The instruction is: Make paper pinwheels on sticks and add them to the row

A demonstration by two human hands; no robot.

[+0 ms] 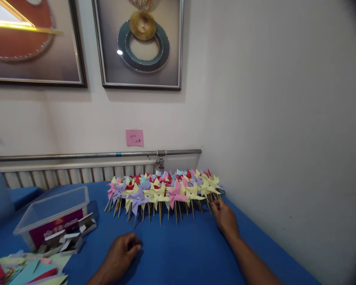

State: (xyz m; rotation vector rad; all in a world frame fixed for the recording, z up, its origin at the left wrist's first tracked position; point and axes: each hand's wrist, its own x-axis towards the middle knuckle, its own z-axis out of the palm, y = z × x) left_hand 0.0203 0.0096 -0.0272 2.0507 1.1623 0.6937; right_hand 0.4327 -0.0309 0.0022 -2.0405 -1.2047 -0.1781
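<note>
Many paper pinwheels on thin wooden sticks stand close together at the back of the blue table, in yellow, pink, purple, red and light blue. At the right end of this group, my right hand has its fingertips pinched at the stick of a pale yellow pinwheel; the exact contact is partly hidden. My left hand rests low over the table in front of the group, its fingers curled in and no object visible in them. A purple pinwheel leans forward nearest to it.
To the left are a clear plastic tub with a purple label and several small open cardboard boxes. Loose coloured paper pieces lie at the bottom left. Behind the blue table run a radiator and pipe; a white wall borders the right.
</note>
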